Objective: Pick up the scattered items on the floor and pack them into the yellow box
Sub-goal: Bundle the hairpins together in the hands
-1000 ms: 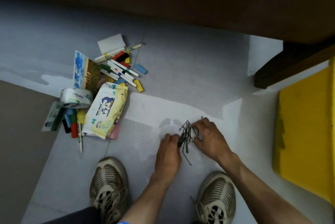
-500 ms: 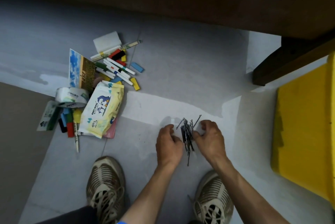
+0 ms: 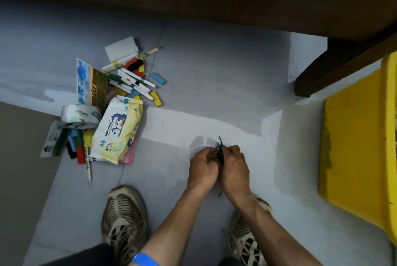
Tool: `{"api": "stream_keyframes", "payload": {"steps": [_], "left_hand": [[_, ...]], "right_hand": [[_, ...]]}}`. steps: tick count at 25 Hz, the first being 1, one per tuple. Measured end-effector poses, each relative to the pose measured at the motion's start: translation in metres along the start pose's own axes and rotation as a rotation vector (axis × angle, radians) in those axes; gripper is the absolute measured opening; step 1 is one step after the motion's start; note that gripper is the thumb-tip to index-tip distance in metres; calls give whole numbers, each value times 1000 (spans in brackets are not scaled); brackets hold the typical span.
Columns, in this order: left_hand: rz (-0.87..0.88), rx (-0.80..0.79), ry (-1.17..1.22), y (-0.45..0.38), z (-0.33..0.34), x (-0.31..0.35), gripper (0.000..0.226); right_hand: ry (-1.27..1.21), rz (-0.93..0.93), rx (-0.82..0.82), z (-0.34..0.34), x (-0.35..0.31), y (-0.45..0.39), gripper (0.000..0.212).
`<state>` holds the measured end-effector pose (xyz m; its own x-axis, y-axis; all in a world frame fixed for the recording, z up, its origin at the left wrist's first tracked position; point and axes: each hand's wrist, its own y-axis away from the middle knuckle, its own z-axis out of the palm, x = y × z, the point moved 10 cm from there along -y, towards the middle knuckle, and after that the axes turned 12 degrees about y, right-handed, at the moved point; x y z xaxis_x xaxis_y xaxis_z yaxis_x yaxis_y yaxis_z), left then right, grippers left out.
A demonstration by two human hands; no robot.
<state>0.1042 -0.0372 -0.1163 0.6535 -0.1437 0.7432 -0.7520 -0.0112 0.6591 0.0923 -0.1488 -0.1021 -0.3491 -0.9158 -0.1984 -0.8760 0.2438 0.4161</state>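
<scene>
- Grey floor tiles point(image 3: 214, 76) run under dark wooden furniture point(image 3: 343, 61) at the top, and our two shoes stand at the bottom edge of the view.
- We have our left hand point(image 3: 203, 168) and right hand point(image 3: 235, 168) pressed close together, low over the floor, both closed on a bundle of thin black pins point(image 3: 220, 154); squeezing from two sides seems to be what gathers such fine pieces into one bunch.
- One dark strand pokes out below the hands, so we judge the bundle is not fully gathered.
- Our yellow box point(image 3: 354, 147) sits on the floor to the right, near the hands, a short carry for the pins.
- Well apart to the left lies the rest: a baby wipes pack point(image 3: 118, 132), a tape roll point(image 3: 80, 115), white markers point(image 3: 135, 81), coloured blocks point(image 3: 158, 78) and a booklet point(image 3: 90, 80), all still to be packed.
</scene>
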Motion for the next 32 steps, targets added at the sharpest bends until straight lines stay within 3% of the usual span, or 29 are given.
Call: {"api": "stream_keyframes", "payload": {"steps": [4, 11, 14, 16, 19, 21, 25, 27, 29, 32], "left_hand": [[41, 225, -25, 1, -27, 3, 31], [8, 272, 1, 3, -44, -12, 21], [-40, 288, 130, 1, -40, -13, 20], [-143, 255, 274, -6, -30, -18, 17], [-324, 50, 567, -9, 6, -18, 37], [-395, -78, 683, -8, 21, -13, 45], [-388, -86, 808, -8, 18, -4, 35], [-344, -19, 817, -8, 4, -2, 29], [-329, 31, 781, -6, -10, -6, 23], [-333, 73, 723, 0, -23, -18, 19]], "right_hand": [[14, 32, 23, 2, -2, 0, 28], [195, 26, 43, -1, -12, -20, 24], [-89, 129, -42, -8, 2, -33, 6], [-414, 248, -138, -12, 17, -34, 15], [-959, 353, -275, -14, 13, -19, 10], [-1017, 310, -303, -20, -1, -10, 6], [-918, 82, -246, -46, -24, -4, 28], [-854, 52, -124, -56, -6, 0, 24], [-482, 53, 4, -61, 31, 6, 16], [54, 26, -185, -12, 65, 25, 34]]}}
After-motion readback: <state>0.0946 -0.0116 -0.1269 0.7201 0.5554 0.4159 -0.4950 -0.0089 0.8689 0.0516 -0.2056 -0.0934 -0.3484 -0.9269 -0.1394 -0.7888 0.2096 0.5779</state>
